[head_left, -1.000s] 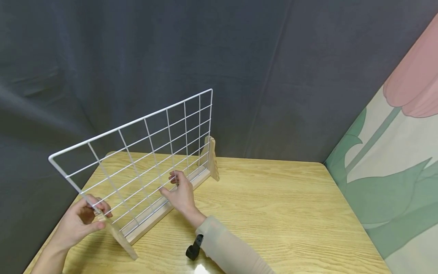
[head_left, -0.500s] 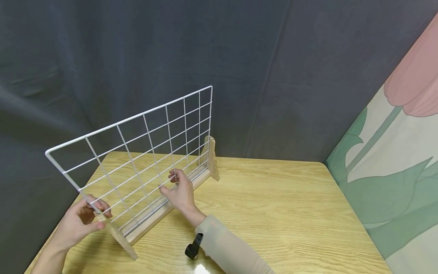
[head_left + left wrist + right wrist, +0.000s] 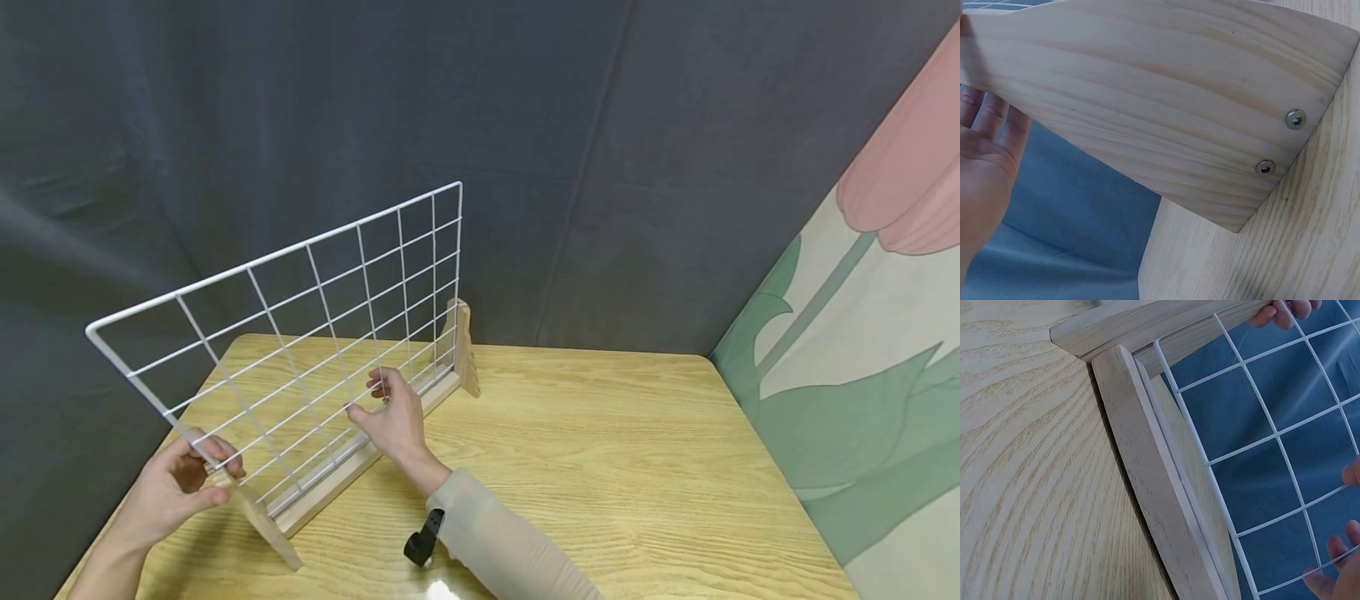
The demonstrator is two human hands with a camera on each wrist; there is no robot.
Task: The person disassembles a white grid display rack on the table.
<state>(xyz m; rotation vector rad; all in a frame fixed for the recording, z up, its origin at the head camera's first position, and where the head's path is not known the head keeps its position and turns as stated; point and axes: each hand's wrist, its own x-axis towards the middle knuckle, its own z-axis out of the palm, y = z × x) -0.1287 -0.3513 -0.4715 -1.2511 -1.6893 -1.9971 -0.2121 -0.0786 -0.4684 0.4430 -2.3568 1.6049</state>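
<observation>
A white wire grid panel (image 3: 308, 245) stands lengthwise in a pale wooden stand (image 3: 337, 490), its lower edge along the rail between two shaped end pieces. My left hand (image 3: 157, 500) grips the top of the near end piece (image 3: 258, 521), thumb on the outer side and fingers past the grid's edge. In the left wrist view, that end piece (image 3: 1147, 94) fills the middle and hides part of the fingers. Around the grid's lower middle, my right hand (image 3: 397, 423) holds the wires, fingertips reaching through the openings. The right wrist view shows the grid's bottom wire beside the wooden rail (image 3: 1141, 456).
The stand rests on a wood-grain table (image 3: 600, 450), toward its left side. A dark curtain (image 3: 540, 167) hangs behind, and a flower-print cloth (image 3: 847, 400) is on the right. A black strap-like piece (image 3: 422, 546) sits by the right sleeve.
The grid's top edge has shifted upward, its near corner also moving left in the head view. Both hands have barely moved, and the stand keeps its place.
</observation>
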